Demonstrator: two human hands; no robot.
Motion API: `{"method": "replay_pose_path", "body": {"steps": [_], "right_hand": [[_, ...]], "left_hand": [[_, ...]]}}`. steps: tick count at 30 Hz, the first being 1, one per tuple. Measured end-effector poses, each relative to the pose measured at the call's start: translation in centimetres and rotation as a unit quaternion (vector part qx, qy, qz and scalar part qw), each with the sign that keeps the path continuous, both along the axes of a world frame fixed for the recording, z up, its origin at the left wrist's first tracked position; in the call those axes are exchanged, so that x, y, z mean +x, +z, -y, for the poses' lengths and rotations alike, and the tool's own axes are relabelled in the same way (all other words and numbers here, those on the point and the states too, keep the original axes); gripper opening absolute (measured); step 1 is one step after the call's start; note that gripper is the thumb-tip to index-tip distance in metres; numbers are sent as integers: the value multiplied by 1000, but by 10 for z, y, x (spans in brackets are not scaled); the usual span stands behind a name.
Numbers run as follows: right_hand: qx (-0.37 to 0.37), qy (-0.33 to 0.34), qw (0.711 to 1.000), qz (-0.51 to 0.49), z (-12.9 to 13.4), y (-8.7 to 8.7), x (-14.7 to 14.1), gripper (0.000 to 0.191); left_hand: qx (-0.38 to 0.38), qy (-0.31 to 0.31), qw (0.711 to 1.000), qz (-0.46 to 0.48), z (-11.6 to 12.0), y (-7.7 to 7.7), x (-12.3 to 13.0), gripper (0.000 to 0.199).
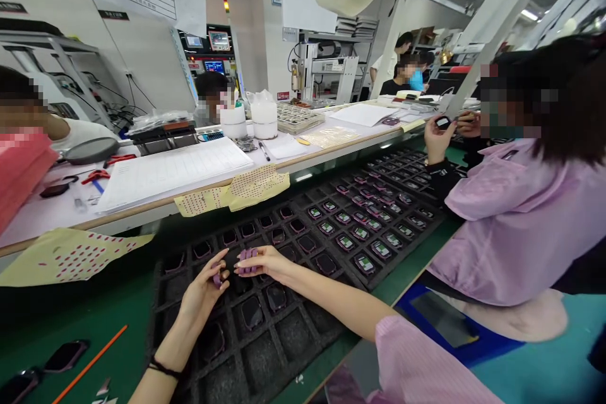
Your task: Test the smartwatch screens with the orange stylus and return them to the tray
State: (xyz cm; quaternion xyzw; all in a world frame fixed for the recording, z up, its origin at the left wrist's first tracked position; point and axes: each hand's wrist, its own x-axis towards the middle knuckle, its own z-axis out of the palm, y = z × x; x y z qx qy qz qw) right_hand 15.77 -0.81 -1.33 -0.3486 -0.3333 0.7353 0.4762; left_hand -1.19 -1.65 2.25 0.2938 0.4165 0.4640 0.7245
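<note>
Over a black foam tray (290, 333) with square compartments, both my hands are raised close together. Fingers of my left hand (203, 287) are closed around a small purple watch-like case (217, 279). A short stack of purple cases (248, 261) is pinched in my right hand (269, 263), just to the right. Dark-faced cases such as this one (251, 312) lie in several compartments below and behind my hands. Some front compartments hold nothing.
On the green bench, an orange stick (89, 363) and a dark-faced case (66, 355) lie at the lower left. A second tray (353, 257) holds cases with lit-looking faces. A raised shelf (156, 203) runs behind. At right, a co-worker (502, 221) holds a case.
</note>
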Motion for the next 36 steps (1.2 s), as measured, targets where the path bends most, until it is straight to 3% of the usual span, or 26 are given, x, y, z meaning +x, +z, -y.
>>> {"method": "replay_pose_path", "body": {"steps": [8,17,29,36], "right_hand": [[-12,2,1000,7,-1,3,-4,48],[12,14,1000,-1,-12,-5,-1,42],[4,-3,1000,1,0,5,0,44],[13,2,1000,-15,4,6,-1,45]], "left_hand": [[10,17,999,-30,-3,-3,-2,43],[17,-4,996,-85,-22,-27,-10,56],[-6,8,998,-65,-14,-14,-6,46],[20,38,997,-70,-9,-12,-6,43]]}}
